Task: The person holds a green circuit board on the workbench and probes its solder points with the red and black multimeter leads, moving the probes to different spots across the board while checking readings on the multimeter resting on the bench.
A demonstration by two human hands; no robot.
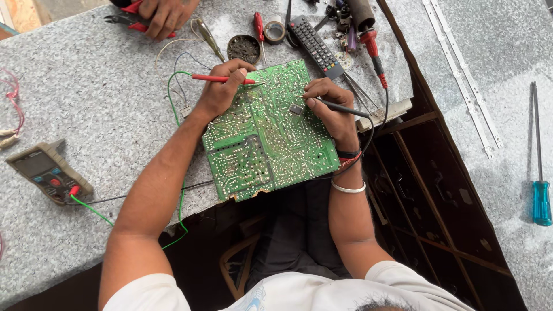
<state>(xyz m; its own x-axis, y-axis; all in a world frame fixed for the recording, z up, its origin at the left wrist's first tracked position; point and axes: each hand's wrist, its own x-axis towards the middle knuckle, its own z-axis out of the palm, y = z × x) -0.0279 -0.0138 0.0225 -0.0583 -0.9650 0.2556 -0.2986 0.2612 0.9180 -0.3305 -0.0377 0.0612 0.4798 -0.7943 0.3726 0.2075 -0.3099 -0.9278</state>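
Nearest the camera, the green board (269, 133) lies solder side up on the grey table (86, 86), its near corner hanging past the table edge over the person's lap. Its long axis runs from that near corner up and away, tilted a little to the right.

At the board's right edge, the right hand (333, 112) is closed narrowly, pen-style, around a black probe (344, 108). This probe lies almost level, its tip pointing left onto the board beside a small dark chip (295, 109).

At the board's far left corner, the left hand (222, 89) pinches a red probe (222, 79) in a tight grip. That probe also lies nearly level, pointing right, with its tip on the board's far edge (the two tips face each other, apart).

Left of the board, well apart, a multimeter (49, 171) rests on the table with leads plugged in. Right of the board, well apart, lies a blue-handled screwdriver (540, 190), pointing away. Beyond the board sit a black remote (315, 45) and a round tin (243, 48). Farthest off, another person's hand (164, 16) holds red pliers (129, 17).
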